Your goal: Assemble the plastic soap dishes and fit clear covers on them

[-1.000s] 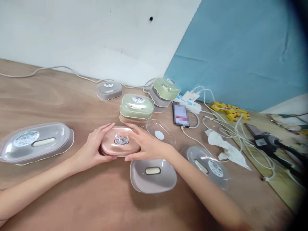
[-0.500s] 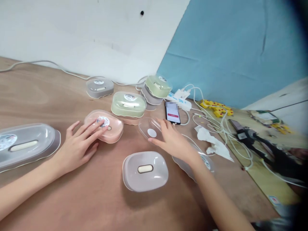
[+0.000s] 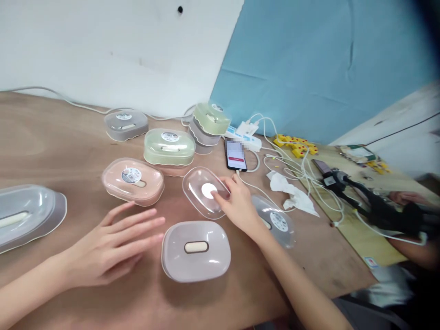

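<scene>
My right hand (image 3: 237,199) pinches the right edge of a clear plastic lid (image 3: 195,195), thumb over its face beside a round white sticker (image 3: 208,190). The lid looks slightly tilted. My left hand (image 3: 118,243) hovers with fingers stretched, holding nothing, its fingertips close to a lilac-grey oval box (image 3: 218,250) with a cream bar on top. Behind that hand, a pink oval box (image 3: 117,181) with a label rests on the table. Under my right forearm lies a clear-topped grey box (image 3: 285,224), partly hidden.
A green box (image 3: 168,149) sits on a pink one. Behind it are stacked green and grey boxes (image 3: 211,119) and a single grey box (image 3: 127,126). A long grey box (image 3: 37,211) is at left. A phone (image 3: 235,156), cables, crumpled tissue (image 3: 292,192) and another person's hand (image 3: 409,198) are at right.
My left hand has left the pink box and moved toward the lilac-grey box. My right hand has closed on the clear lid's edge. The view has shifted slightly right.
</scene>
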### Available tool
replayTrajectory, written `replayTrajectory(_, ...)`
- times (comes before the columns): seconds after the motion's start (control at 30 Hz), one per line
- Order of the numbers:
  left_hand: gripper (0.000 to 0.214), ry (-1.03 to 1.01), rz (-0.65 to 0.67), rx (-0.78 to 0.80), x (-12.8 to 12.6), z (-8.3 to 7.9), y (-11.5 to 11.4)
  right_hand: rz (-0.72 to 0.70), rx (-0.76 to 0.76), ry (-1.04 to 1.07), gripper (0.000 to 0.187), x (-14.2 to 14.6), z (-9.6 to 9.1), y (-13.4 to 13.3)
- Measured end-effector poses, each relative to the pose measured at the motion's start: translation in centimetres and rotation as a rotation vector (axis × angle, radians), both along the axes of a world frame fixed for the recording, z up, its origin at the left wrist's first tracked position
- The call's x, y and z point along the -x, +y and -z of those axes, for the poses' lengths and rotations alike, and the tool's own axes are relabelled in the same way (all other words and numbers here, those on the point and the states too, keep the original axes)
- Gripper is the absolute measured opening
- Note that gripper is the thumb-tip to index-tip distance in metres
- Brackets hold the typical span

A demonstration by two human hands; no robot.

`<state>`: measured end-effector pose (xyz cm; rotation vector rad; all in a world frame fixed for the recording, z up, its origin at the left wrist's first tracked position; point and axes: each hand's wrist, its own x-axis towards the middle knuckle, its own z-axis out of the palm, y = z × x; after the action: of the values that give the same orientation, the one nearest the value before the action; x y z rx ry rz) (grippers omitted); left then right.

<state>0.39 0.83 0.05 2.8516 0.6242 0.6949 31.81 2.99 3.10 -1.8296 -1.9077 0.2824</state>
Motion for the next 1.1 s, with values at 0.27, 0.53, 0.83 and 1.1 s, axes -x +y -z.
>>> replayTrajectory(0.27, 0.059, 0.091, 0.193, 0.043, -1.6, 0.3, -1.0, -0.227, -0.275, 0.175, 0.013, 0.5, -1.3, -2.4)
replayTrajectory(0.53, 0.044, 0.032, -0.05, 0.06, -1.3, 0.9, -0.2, -0.444, -0.37, -0.052, 0.035, 3.1, -0.5, -5.9)
replayTrajectory(0.83, 0.016, -0.136, -0.144, 0.185, -0.9, 1.0, -0.4, -0.613, -0.266, -0.162, 0.035, 4.6, 0.1, -6.9)
replayTrajectory(1.1, 0.047, -0.169, -0.164, 0.309, -0.7, 1.1, -0.2, -0.698, -0.307, -0.062, 0.036, 3.9, 1.0, -6.1)
